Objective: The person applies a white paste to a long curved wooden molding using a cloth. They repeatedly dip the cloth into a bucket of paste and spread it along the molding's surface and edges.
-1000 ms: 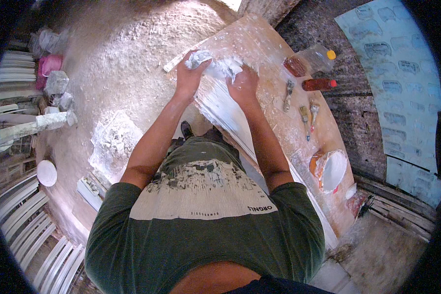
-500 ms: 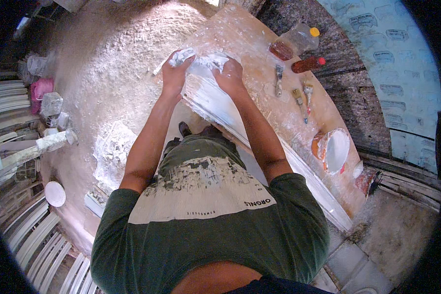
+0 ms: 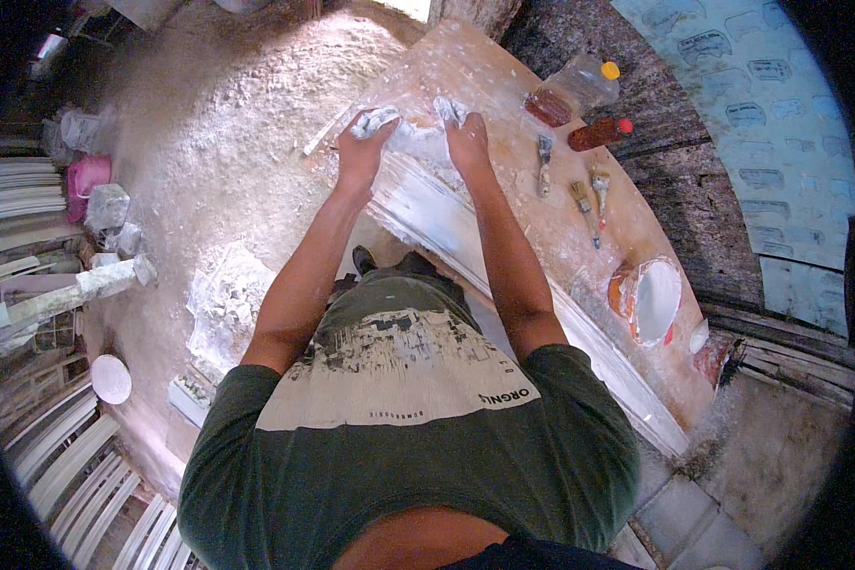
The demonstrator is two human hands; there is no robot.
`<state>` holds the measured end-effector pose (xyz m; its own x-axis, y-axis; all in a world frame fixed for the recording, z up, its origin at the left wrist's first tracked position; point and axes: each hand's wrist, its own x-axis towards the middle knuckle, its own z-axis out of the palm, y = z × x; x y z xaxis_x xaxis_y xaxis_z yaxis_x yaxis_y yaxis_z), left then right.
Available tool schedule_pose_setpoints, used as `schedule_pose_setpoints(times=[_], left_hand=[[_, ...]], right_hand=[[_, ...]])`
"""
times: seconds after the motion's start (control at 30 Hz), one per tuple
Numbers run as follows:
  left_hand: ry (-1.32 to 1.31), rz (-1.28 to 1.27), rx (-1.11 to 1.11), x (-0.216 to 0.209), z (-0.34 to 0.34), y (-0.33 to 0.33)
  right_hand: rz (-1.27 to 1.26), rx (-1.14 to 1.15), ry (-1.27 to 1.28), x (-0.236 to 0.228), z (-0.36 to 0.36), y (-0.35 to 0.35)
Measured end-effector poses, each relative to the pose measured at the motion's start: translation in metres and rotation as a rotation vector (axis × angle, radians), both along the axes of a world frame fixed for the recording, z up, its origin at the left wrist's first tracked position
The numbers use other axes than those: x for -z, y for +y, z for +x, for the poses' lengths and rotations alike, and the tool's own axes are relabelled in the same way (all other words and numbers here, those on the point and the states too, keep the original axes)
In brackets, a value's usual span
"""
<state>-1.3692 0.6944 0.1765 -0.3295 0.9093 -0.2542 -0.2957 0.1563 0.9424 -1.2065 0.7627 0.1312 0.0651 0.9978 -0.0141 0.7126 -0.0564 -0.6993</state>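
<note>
My left hand (image 3: 363, 150) is closed round a crumpled white wad (image 3: 377, 121), which shows above its fingers. My right hand (image 3: 468, 147) grips another white wad (image 3: 448, 109); whether these are cloth or plaster-soaked fibre I cannot tell. Loose whitish material (image 3: 420, 142) lies between the two hands, and I cannot see whether it joins the wads. Both hands are over the near left end of a worktable (image 3: 513, 190) smeared with white. Closest to them, along the table's near edge, runs a long white moulding or mould (image 3: 437, 218).
Brushes (image 3: 579, 198) lie right of my hands, beside a clear yellow-capped jug (image 3: 589, 76) and a red-capped bottle (image 3: 598, 134). A white-coated bucket (image 3: 654, 302) lies farther right. On the floor at left sits a white heap (image 3: 228, 299); stacked white strips (image 3: 76, 475) line the left side.
My hands have drawn apart, the right one moving rightward and the left slightly right and lower. The white material, bunched between them before, now shows as a separate wad at each hand.
</note>
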Motion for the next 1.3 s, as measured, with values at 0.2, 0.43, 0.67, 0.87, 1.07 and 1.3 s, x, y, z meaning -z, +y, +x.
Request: schedule_pose_setpoints(times=[0.2,0.43,0.67,0.87,1.07,1.3], left_hand=[[-0.118,-0.015,-0.044,-0.006,-0.015,0.002],[-0.364,0.114,-0.073,0.003,-0.005,-0.003],[-0.592,0.078,-0.096,-0.035,0.010,-0.005],[-0.554,0.137,-0.225,-0.024,0.014,0.002],[-0.366,0.229,-0.441,-0.006,-0.001,0.008],[-0.121,0.147,-0.431,-0.007,-0.068,-0.005]], right_hand=[[-0.014,-0.234,0.209,-0.007,0.037,-0.015],[0.030,-0.198,0.569,-0.053,0.013,-0.043],[0.057,-0.227,0.664,-0.060,-0.007,-0.059],[0.143,-0.368,0.765,-0.040,-0.017,-0.057],[0.040,-0.569,0.482,-0.058,-0.025,-0.052],[-0.017,-0.213,0.236,-0.030,0.008,-0.014]])
